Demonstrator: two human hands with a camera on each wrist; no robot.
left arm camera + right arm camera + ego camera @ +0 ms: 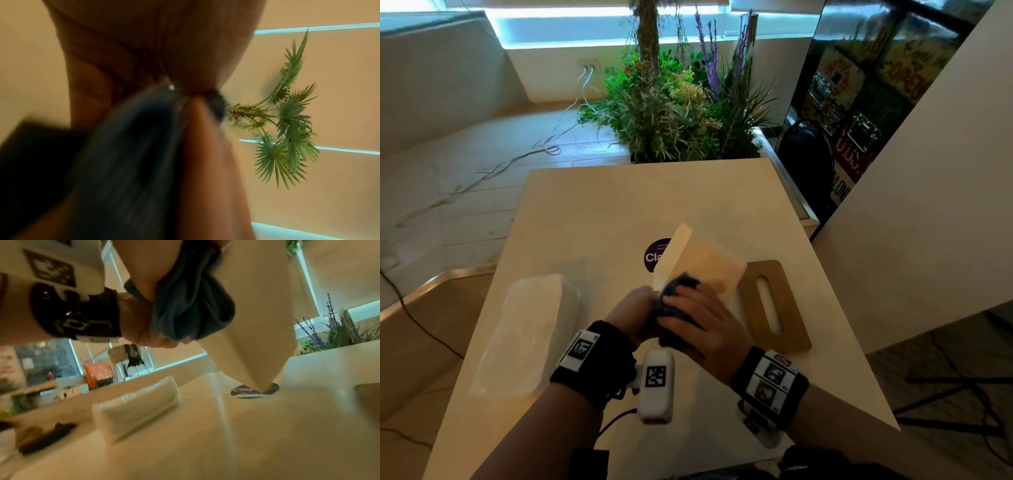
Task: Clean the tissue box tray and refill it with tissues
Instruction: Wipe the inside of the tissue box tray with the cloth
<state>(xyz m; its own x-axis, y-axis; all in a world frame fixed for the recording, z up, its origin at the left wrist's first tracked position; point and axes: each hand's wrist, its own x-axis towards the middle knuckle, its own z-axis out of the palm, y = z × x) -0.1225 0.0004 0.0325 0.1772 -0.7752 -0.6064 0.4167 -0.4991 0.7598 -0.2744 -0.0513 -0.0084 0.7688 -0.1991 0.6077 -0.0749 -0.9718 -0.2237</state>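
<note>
The cream tissue box tray [700, 260] is tilted up off the table, with one far corner down on the purple sticker [246, 391]. My left hand [642, 303] grips its near end; in the right wrist view the left hand [148, 335] curls under that end. My right hand [688, 311] holds a bunched dark blue cloth [681, 282] against the tray's inside face. From the right wrist the cloth [191, 305] is seen lying against the tray [257, 318]. The left wrist view is blurred, showing only fingers and dark cloth [127, 162].
A plastic-wrapped pack of tissues [527, 329] lies on the white table [619, 205] to the left. The wooden lid [774, 305] with a slot lies flat to the right of the tray. Potted plants [681, 113] stand beyond the table's far edge.
</note>
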